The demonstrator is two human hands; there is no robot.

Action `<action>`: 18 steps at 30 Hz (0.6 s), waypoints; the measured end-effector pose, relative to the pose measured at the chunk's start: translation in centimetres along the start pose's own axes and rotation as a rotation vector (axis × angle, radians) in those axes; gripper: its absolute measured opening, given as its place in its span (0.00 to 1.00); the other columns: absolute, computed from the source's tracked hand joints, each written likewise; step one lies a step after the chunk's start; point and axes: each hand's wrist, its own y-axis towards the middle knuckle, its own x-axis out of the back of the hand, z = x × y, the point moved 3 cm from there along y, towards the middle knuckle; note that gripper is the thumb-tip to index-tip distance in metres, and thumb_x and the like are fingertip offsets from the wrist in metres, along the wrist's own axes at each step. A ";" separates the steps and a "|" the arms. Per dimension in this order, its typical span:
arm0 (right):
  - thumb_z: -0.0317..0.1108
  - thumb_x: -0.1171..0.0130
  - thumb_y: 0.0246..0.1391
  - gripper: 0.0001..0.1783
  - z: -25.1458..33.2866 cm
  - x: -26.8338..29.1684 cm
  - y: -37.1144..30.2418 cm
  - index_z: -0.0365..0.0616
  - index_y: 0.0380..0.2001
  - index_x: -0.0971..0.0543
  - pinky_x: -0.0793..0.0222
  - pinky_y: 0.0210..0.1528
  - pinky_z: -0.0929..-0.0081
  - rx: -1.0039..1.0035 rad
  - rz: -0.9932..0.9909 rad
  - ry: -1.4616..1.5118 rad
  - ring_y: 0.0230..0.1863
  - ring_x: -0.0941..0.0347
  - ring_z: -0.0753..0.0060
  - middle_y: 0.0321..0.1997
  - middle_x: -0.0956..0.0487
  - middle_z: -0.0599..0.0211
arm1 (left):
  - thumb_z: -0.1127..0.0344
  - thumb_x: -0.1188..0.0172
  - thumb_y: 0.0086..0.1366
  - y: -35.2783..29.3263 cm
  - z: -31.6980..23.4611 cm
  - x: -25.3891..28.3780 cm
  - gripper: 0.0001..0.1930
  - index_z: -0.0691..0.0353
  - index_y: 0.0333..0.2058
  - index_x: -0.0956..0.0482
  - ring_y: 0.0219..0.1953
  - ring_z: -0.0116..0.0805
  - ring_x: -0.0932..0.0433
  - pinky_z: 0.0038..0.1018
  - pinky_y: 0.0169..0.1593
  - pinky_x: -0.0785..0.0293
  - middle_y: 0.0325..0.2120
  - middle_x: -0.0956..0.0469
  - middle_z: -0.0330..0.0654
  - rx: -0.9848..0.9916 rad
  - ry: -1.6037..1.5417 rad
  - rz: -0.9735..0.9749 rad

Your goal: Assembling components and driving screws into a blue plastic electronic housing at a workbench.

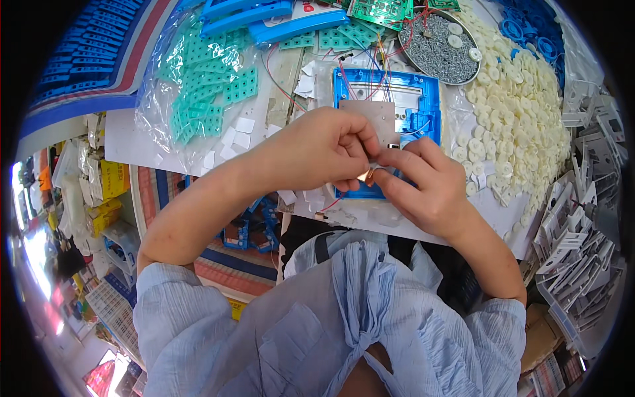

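My left hand (334,149) is closed, its fingers bent in a pinch at the edge of a flat tan circuit board (378,114). Opposite it my right hand (426,185) pinches with thumb and forefinger at the board's lower part; what lies between those fingertips is too small to make out. A copper-coloured spot (368,176) shines between the two hands. Under them lies an open blue plastic housing (433,99), with thin red, blue and yellow wires running across it. My fingers hide much of the board and of the housing's near part.
A clear bag of green square pieces (211,92) lies on the left, near small white paper squares (243,126). Behind stand blue housings (291,26), green circuit boards (380,10) and a round tray of screws (430,56). Cream plastic discs (522,112) are heaped on the right.
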 end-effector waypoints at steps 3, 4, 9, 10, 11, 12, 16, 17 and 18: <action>0.33 0.35 0.38 0.11 -0.1 -0.2 0.1 0.48 0.30 0.17 0.26 0.32 0.76 -0.021 0.012 -0.041 0.40 0.23 0.68 0.39 0.20 0.71 | 0.75 0.37 0.65 -1.1 -0.1 -1.1 0.08 0.65 0.41 0.25 0.26 0.24 0.20 0.23 0.29 0.24 0.29 0.18 0.40 -0.121 0.219 -0.181; 0.33 0.36 0.38 0.11 -0.1 -0.5 0.3 0.47 0.31 0.17 0.26 0.33 0.75 -0.028 0.011 -0.046 0.40 0.24 0.67 0.39 0.21 0.71 | 0.76 0.37 0.64 -1.4 0.3 -1.8 0.09 0.65 0.41 0.26 0.25 0.25 0.20 0.25 0.28 0.25 0.28 0.18 0.40 -0.204 0.343 -0.275; 0.33 0.36 0.39 0.14 0.1 -0.6 0.0 0.45 0.34 0.16 0.30 0.37 0.69 -0.100 0.063 -0.039 0.40 0.26 0.64 0.38 0.22 0.70 | 0.78 0.36 0.61 -2.0 1.1 -4.1 0.10 0.64 0.38 0.28 0.24 0.34 0.20 0.29 0.29 0.26 0.25 0.21 0.44 -0.390 0.614 -0.586; 0.33 0.36 0.39 0.15 0.2 -0.6 -0.3 0.45 0.35 0.16 0.31 0.37 0.68 -0.108 0.060 -0.039 0.40 0.27 0.64 0.38 0.22 0.69 | 0.78 0.37 0.61 -2.0 1.2 -4.5 0.09 0.64 0.38 0.28 0.24 0.35 0.20 0.30 0.29 0.26 0.25 0.22 0.44 -0.384 0.630 -0.629; 0.33 0.36 0.40 0.16 0.3 -0.6 -0.5 0.44 0.36 0.15 0.32 0.38 0.67 -0.116 0.057 -0.039 0.40 0.27 0.64 0.39 0.22 0.69 | 0.78 0.37 0.61 -2.1 1.3 -4.8 0.09 0.64 0.37 0.28 0.24 0.37 0.20 0.30 0.29 0.26 0.25 0.22 0.44 -0.378 0.646 -0.672; 0.33 0.36 0.40 0.17 0.6 -0.4 -0.7 0.43 0.37 0.15 0.32 0.38 0.67 -0.139 0.082 -0.017 0.40 0.27 0.63 0.39 0.22 0.69 | 0.78 0.37 0.61 -2.1 1.5 -5.0 0.09 0.64 0.37 0.28 0.25 0.38 0.20 0.31 0.29 0.26 0.25 0.22 0.45 -0.379 0.643 -0.686; 0.34 0.34 0.42 0.20 1.8 0.2 -1.1 0.42 0.42 0.15 0.34 0.40 0.65 -0.189 0.144 0.031 0.39 0.29 0.63 0.40 0.23 0.69 | 0.79 0.37 0.60 -2.1 1.6 -5.5 0.10 0.63 0.36 0.29 0.26 0.45 0.20 0.35 0.30 0.26 0.25 0.23 0.47 -0.390 0.664 -0.750; 0.34 0.34 0.42 0.21 2.1 0.2 -1.2 0.42 0.44 0.15 0.34 0.40 0.65 -0.192 0.150 0.033 0.39 0.29 0.63 0.40 0.23 0.69 | 0.79 0.37 0.60 -2.1 1.6 -5.6 0.10 0.63 0.36 0.30 0.27 0.47 0.20 0.37 0.30 0.26 0.25 0.23 0.48 -0.395 0.677 -0.766; 0.35 0.33 0.43 0.22 2.3 0.1 -1.3 0.41 0.45 0.16 0.34 0.41 0.65 -0.208 0.169 0.019 0.40 0.29 0.63 0.41 0.23 0.68 | 0.78 0.37 0.60 -2.1 1.6 -5.7 0.10 0.63 0.36 0.30 0.27 0.49 0.20 0.38 0.30 0.26 0.25 0.23 0.48 -0.389 0.679 -0.770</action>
